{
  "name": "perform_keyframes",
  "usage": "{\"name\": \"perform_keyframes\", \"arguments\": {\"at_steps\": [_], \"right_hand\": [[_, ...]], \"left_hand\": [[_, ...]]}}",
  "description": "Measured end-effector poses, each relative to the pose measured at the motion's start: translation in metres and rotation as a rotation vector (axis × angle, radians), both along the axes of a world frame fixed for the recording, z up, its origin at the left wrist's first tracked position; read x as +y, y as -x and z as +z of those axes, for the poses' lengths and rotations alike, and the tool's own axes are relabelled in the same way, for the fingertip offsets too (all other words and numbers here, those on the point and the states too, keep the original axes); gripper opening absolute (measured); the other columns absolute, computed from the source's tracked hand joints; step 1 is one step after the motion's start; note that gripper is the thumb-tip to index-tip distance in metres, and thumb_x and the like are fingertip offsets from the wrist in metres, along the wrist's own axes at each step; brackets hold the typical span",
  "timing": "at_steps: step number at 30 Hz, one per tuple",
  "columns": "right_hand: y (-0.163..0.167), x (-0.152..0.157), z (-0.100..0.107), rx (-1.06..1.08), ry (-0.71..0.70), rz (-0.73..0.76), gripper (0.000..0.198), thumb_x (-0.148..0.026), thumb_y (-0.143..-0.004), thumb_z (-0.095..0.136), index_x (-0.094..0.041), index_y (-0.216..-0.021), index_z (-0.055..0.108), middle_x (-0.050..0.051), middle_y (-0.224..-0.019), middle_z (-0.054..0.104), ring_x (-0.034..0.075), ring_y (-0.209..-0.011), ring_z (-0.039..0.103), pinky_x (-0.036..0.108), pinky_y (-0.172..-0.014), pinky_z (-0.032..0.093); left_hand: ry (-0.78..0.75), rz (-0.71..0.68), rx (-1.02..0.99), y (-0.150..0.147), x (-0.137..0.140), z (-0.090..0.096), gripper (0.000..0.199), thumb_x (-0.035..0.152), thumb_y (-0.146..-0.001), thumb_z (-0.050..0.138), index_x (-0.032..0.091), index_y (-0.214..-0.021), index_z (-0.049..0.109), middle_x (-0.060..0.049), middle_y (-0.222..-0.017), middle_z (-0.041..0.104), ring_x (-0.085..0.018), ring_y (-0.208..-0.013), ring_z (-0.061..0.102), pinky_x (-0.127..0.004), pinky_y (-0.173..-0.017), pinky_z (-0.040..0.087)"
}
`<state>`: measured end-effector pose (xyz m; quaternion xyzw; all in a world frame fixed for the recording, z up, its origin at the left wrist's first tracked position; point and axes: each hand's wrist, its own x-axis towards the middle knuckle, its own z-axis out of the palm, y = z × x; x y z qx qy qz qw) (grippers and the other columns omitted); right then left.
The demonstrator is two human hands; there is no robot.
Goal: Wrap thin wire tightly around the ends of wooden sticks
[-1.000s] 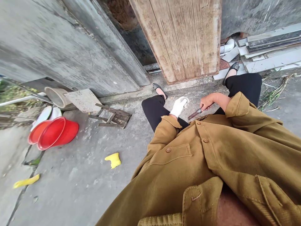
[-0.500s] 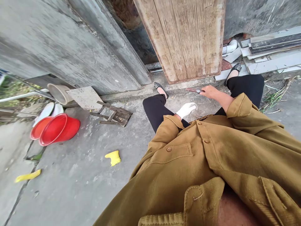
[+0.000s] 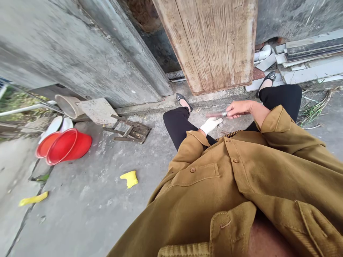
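Note:
My right hand (image 3: pixel 237 108) is bare and closed round the handle end of a slim, rusty-brown tool (image 3: pixel 212 115), perhaps a knife. Silvery bands show on the tool near my fingers. Motion blurs its flat front part, which points left just over my left hand. A white glove covers my left hand (image 3: pixel 210 125), whose fingers are curled. Something small and greyish shows at the fingertips, too unclear to name. Both hands are low between my knees, close together. Whether the tool touches the glove, I cannot tell.
A wooden door panel (image 3: pixel 214 46) stands ahead of my feet. To the left are a small wooden stool (image 3: pixel 131 129), red buckets (image 3: pixel 80 144) and a beige bucket (image 3: pixel 70 106). Yellow pieces (image 3: pixel 130 179) lie on the concrete. Stacked boards (image 3: pixel 313 62) are at the right.
My right hand has moved left and slightly down, bringing the tool over to the gloved left hand. The left hand has barely moved.

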<state>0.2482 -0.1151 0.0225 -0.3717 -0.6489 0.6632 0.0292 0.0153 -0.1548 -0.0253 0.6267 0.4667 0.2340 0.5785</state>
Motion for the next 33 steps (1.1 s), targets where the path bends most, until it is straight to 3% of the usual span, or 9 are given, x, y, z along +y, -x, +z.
{"name": "perform_keyframes", "arguments": {"at_steps": [4,7,12,17,21,24,27,30,33], "right_hand": [[-0.009,0.014,-0.002,0.153,-0.131,-0.632,0.019,-0.031,-0.099,0.066,-0.014,-0.089,0.065,0.001,-0.073,0.063,0.007,-0.056,0.049,0.019,-0.05,0.039],[-0.012,0.024,-0.011,-0.149,-0.271,-0.721,0.025,-0.026,-0.102,0.059,-0.015,-0.079,0.061,0.002,-0.067,0.06,0.008,-0.053,0.047,0.021,-0.051,0.038],[-0.005,0.024,-0.024,-0.741,-0.493,-0.174,0.029,-0.028,-0.096,0.068,-0.016,-0.07,0.062,0.005,-0.067,0.063,0.014,-0.063,0.055,0.027,-0.06,0.037],[0.005,0.005,-0.025,-0.581,-0.079,0.331,0.028,-0.032,-0.093,0.07,-0.015,-0.071,0.066,0.0,-0.064,0.06,0.011,-0.057,0.049,0.026,-0.061,0.038],[0.009,-0.006,-0.012,-0.344,0.07,0.431,0.033,-0.042,-0.087,0.076,-0.015,-0.07,0.067,-0.002,-0.062,0.058,0.01,-0.058,0.047,0.025,-0.061,0.038],[0.008,-0.006,-0.001,-0.177,0.005,0.232,0.03,-0.04,-0.088,0.076,-0.016,-0.072,0.068,0.0,-0.067,0.062,0.009,-0.059,0.05,0.023,-0.059,0.039],[0.004,0.0,0.007,0.007,-0.125,-0.219,0.025,-0.034,-0.09,0.075,-0.015,-0.076,0.068,0.001,-0.069,0.062,0.008,-0.056,0.05,0.021,-0.054,0.039],[0.0,0.008,0.008,0.258,-0.155,-0.69,0.022,-0.033,-0.095,0.07,-0.015,-0.086,0.064,0.001,-0.072,0.06,0.007,-0.055,0.048,0.019,-0.05,0.038],[-0.005,0.017,0.002,0.136,-0.225,-0.896,0.02,-0.028,-0.104,0.056,-0.016,-0.087,0.057,0.001,-0.074,0.058,0.007,-0.055,0.047,0.02,-0.05,0.039]], "left_hand": [[0.144,-0.018,-0.012,-0.001,0.001,-0.001,0.028,0.045,-0.096,0.073,0.021,-0.084,0.067,-0.009,-0.073,0.068,-0.021,-0.074,0.059,-0.036,-0.072,0.047],[0.136,0.03,-0.044,0.002,0.003,-0.005,0.032,0.05,-0.094,0.074,0.022,-0.082,0.066,-0.007,-0.064,0.063,-0.019,-0.067,0.055,-0.035,-0.067,0.045],[0.108,0.069,-0.05,0.008,0.006,-0.008,0.034,0.05,-0.097,0.072,0.021,-0.078,0.065,-0.006,-0.06,0.06,-0.018,-0.063,0.052,-0.036,-0.067,0.045],[0.068,0.096,-0.035,0.014,0.01,-0.006,0.029,0.041,-0.096,0.075,0.02,-0.078,0.065,-0.006,-0.065,0.063,-0.016,-0.064,0.051,-0.034,-0.068,0.043],[0.051,0.109,-0.014,0.011,0.01,-0.003,0.025,0.036,-0.095,0.076,0.019,-0.08,0.066,-0.005,-0.065,0.063,-0.017,-0.067,0.052,-0.033,-0.07,0.043],[0.032,0.172,-0.004,0.007,0.007,-0.002,0.026,0.035,-0.094,0.077,0.02,-0.079,0.064,-0.005,-0.066,0.064,-0.019,-0.071,0.055,-0.033,-0.071,0.044],[0.047,0.194,0.005,0.004,0.005,-0.004,0.024,0.035,-0.098,0.072,0.021,-0.08,0.063,-0.006,-0.067,0.064,-0.02,-0.072,0.058,-0.034,-0.071,0.046],[0.09,0.093,0.04,0.003,0.003,-0.007,0.022,0.035,-0.098,0.071,0.021,-0.081,0.066,-0.007,-0.066,0.064,-0.02,-0.069,0.059,-0.034,-0.069,0.047],[0.111,-0.017,0.057,0.004,0.002,-0.01,0.027,0.043,-0.097,0.07,0.021,-0.083,0.068,-0.007,-0.064,0.064,-0.02,-0.068,0.059,-0.035,-0.067,0.047]]}}
